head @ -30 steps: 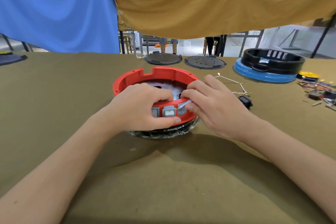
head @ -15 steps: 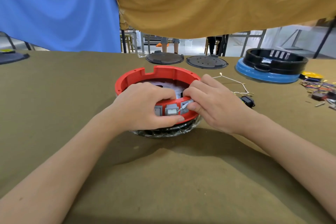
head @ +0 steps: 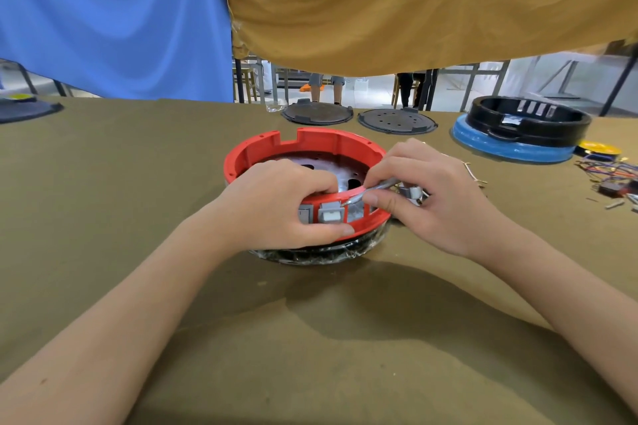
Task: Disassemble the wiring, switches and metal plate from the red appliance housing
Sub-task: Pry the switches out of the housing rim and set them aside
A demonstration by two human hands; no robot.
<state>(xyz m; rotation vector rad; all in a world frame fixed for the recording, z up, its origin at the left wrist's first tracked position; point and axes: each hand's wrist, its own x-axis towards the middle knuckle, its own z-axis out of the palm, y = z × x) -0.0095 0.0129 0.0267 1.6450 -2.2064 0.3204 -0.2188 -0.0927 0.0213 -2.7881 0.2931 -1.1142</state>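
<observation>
The red appliance housing (head: 310, 139) sits in the middle of the olive table on a dark, plastic-wrapped base. Inside it lies a dark metal plate (head: 348, 162) with holes. My left hand (head: 279, 207) grips the near wall, fingers curled inside and thumb under the rim. Two grey switches (head: 330, 214) remain in the wall's slots. The right-hand slot (head: 355, 213) shows only silvery foil. My right hand (head: 435, 197) pinches a grey switch (head: 411, 191), held outside the wall, together with a silvery strip (head: 378, 187) running back to that slot.
Two dark round lids (head: 316, 113) (head: 397, 121) lie behind the housing. A black ring on a blue base (head: 518, 145) stands at the back right, with loose coloured wires and small parts (head: 611, 176) beside it. Blue and ochre cloths hang above the table's far edge.
My right hand has pulled the rightmost grey switch out of its slot and drawn it up and to the right. The left hand keeps its grip on the wall.
</observation>
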